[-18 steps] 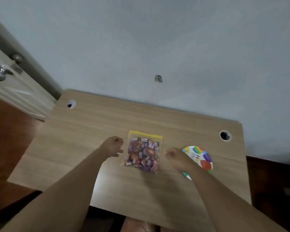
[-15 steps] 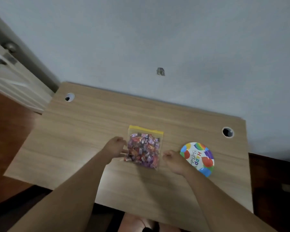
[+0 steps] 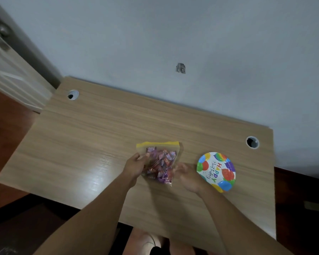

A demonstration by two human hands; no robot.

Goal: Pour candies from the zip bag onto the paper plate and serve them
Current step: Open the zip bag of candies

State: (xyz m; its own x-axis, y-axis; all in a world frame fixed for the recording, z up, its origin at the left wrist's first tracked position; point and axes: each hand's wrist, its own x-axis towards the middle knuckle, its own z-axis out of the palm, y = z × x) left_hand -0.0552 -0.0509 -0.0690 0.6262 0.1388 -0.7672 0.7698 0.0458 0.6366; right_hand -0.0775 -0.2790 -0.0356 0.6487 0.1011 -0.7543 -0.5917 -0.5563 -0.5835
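Note:
A clear zip bag point(image 3: 161, 162) with a yellow seal strip, full of wrapped candies, lies near the middle of the wooden table point(image 3: 99, 144). My left hand point(image 3: 135, 165) grips the bag's left side, thumb on top. On the bag's right side my right hand point(image 3: 187, 176) has its fingers spread at the bag's edge; whether it grips is unclear. A colourful "Happy Birthday" paper plate point(image 3: 216, 171) lies flat just right of my right hand, with nothing on it.
Two round cable holes sit in the table, one at the back left point(image 3: 73, 94) and one at the back right point(image 3: 252, 142). A grey wall rises behind the table. A white door point(image 3: 9, 70) stands at the left over a dark wood floor.
Both hands closed in on the bag from either side. My left hand has taken hold of its left edge, and the bag's left side looks slightly lifted and crumpled.

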